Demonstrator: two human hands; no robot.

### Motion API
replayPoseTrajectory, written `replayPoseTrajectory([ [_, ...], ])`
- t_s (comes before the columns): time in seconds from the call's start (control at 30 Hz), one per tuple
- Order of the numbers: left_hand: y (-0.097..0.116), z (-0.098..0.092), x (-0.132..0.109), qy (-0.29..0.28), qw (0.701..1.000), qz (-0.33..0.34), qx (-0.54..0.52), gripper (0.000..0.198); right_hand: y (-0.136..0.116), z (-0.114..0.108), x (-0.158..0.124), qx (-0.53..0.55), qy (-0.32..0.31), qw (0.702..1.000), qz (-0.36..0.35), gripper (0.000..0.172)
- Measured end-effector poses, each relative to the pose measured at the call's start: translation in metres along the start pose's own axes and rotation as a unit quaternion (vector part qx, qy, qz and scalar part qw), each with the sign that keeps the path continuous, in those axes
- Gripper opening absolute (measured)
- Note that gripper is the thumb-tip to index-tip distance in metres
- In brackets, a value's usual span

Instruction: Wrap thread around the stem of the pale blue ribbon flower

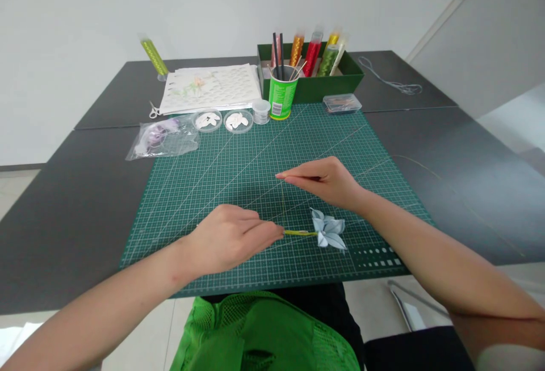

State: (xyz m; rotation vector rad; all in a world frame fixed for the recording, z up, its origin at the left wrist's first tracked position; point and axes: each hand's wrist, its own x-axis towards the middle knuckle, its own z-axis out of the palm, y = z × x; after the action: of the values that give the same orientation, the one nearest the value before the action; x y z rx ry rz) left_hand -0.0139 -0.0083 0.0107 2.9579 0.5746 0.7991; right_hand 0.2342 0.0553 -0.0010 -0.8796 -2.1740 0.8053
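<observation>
Mesh garment (276, 325), pointed-petalled pale-blue flower (327, 231)

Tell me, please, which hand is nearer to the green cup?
Right. The right hand is on the person's side of the green cup; the left hand is farther from it, holding the flower stem.

Green box (353, 80) at the back of the dark table (55, 189), thread spools (313, 58) standing in it; green cup (281, 96) with sticks (281, 56) just in front, flat clear case (342, 104) nearby. Left of that I see paper sheets (238, 84), scissors (154, 111), two round dishes (238, 131) of white pieces (237, 120), plastic bag (181, 143). Loose cord (402, 85), far right.
</observation>
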Motion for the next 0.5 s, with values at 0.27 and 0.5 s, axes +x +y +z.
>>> replayPoseTrajectory([
  [0.27,0.001,-0.006,-0.001,0.006,1.000,-0.031,0.002,0.017,0.011,0.002,0.000,-0.025,0.003,1.000,0.009,0.019],
  [0.5,-0.001,0.001,-0.001,-0.091,0.978,-0.123,-0.141,0.025,-0.002,-0.005,0.000,-0.029,0.069,0.995,-0.063,0.020],
])
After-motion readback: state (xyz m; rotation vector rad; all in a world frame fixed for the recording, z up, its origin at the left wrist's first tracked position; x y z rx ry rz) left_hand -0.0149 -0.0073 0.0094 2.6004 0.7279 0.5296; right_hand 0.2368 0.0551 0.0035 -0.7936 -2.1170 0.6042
